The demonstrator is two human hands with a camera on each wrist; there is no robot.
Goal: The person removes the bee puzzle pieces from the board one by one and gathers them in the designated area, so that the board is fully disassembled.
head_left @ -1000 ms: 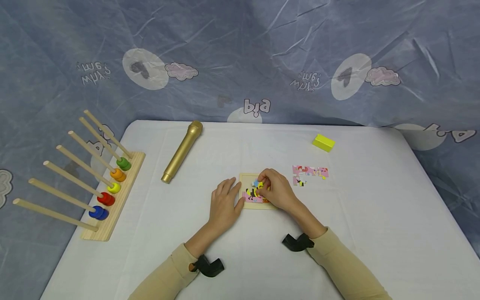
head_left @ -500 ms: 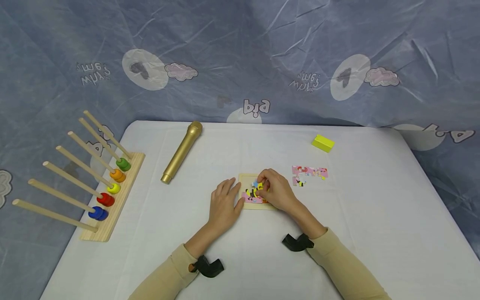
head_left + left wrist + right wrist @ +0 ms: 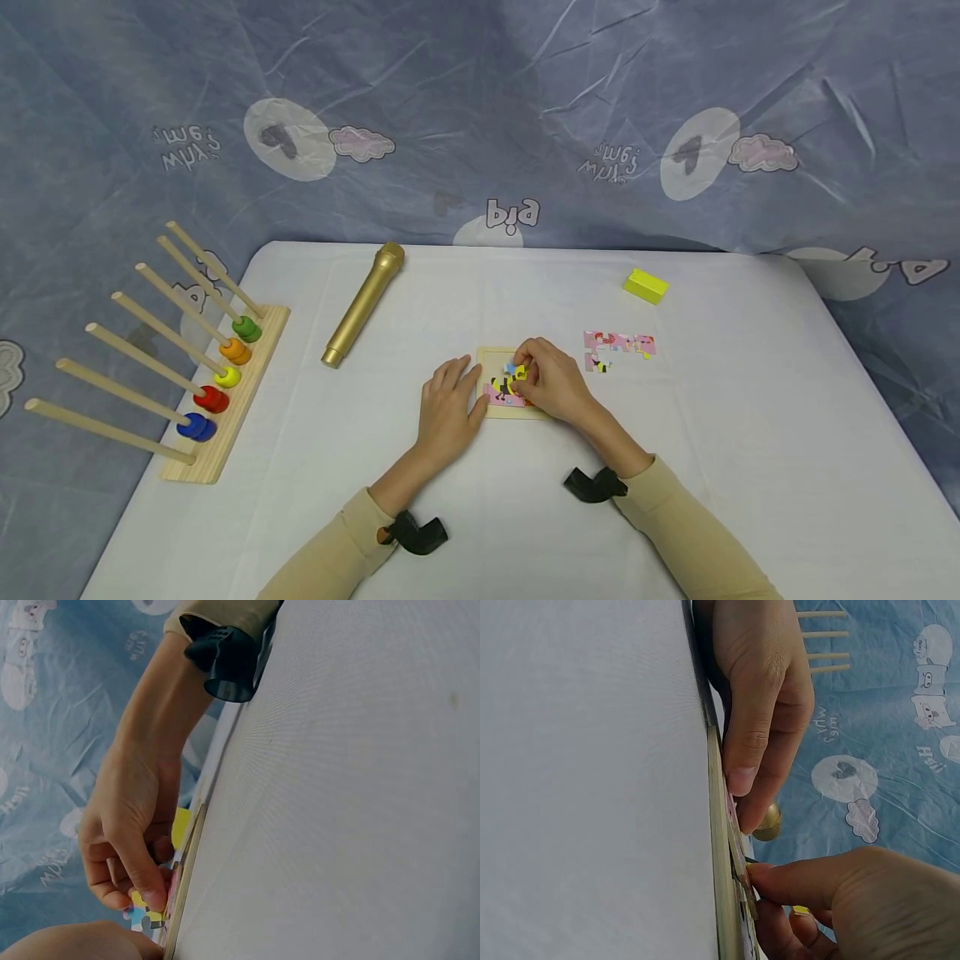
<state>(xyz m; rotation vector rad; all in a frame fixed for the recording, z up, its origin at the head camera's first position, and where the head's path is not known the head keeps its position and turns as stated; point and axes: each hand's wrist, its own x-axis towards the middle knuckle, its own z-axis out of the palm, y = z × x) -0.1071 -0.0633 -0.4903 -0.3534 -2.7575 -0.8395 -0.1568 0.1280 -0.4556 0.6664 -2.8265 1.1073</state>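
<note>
A small jigsaw puzzle in a pale wooden tray (image 3: 497,355) lies between the two hands. My right hand (image 3: 557,382) bends over the tray and pinches a blue and yellow puzzle piece (image 3: 138,913) between thumb and fingertips. Joined pieces with a black and yellow figure on pink (image 3: 504,390) fill the near part of the tray, partly hidden under the right fingers. My left hand (image 3: 448,408) rests at the tray's left edge, fingers extended, with its thumb by the near left corner. In the right wrist view, the left fingertips reach down to the tray rim.
Several loose pink puzzle pieces (image 3: 618,343) lie right of the tray. Farther back is a yellow block (image 3: 647,286). A gold toy microphone (image 3: 364,305) lies at the back left. A wooden peg stand (image 3: 251,367) with coloured rings stands along the left edge of the white-covered table (image 3: 750,433).
</note>
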